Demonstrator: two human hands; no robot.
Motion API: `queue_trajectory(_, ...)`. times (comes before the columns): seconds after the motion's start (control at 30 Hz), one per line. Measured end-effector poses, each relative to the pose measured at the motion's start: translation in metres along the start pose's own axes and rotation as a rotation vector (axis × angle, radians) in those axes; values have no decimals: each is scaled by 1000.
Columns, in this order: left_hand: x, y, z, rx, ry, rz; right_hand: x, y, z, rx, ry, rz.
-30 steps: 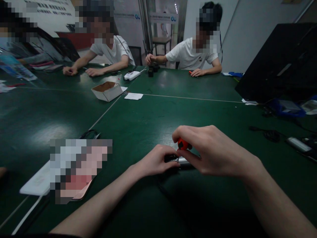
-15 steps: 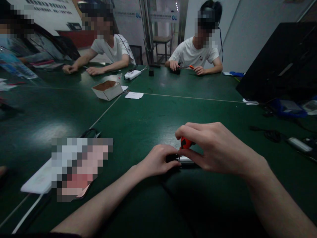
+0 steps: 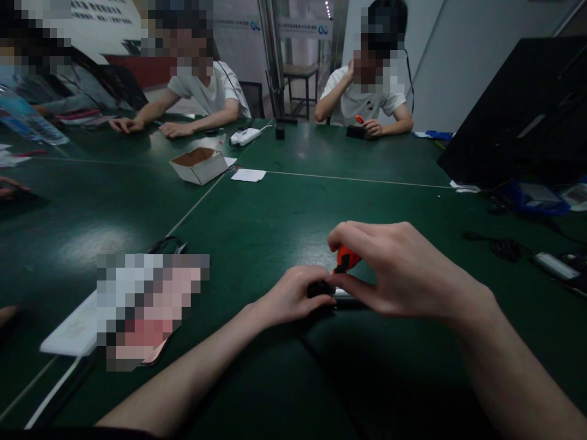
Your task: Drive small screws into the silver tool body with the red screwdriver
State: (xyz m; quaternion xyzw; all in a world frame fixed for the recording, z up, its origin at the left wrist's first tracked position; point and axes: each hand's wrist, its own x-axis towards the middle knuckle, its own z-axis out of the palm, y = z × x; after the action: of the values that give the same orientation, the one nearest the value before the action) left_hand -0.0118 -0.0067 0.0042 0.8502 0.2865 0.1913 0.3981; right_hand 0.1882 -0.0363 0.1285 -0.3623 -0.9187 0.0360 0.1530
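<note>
My left hand (image 3: 296, 296) is closed around the black end of a black-and-silver device (image 3: 343, 294) lying on the green table. Its thumb and fingers pinch that end from the left. Above the device, my right hand (image 3: 389, 269) grips an orange-and-black screwdriver (image 3: 347, 259) by its rounded handle, fingers curled over the top. The handle leans slightly, its lower part toward the device; shaft and tip are hidden. Much of the device's right part lies behind my right hand.
To the left lie a white power strip (image 3: 64, 333) and a pink phone-like item (image 3: 160, 351), both partly blurred. Farther off stands an open cardboard box (image 3: 199, 168). A large black screen (image 3: 518, 116) and cables are at right. Two people in white shirts sit opposite.
The screwdriver handle has tilted and risen slightly with my right hand. My left hand stays on the device. The person opposite at right has raised one hand to the head.
</note>
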Motion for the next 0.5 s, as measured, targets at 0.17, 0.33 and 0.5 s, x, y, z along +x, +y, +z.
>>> queue_trajectory(0.17, 0, 0, 0, -20, 8, 5, 0, 0, -1, 42, -2, 18)
queue_trajectory(0.33, 1, 0, 0, -48, 3, -21, -1, -1, 1, 8, 19, 4)
queue_trajectory(0.5, 1, 0, 0, -53, 11, -26, 0, 0, 0, -109, 16, 22)
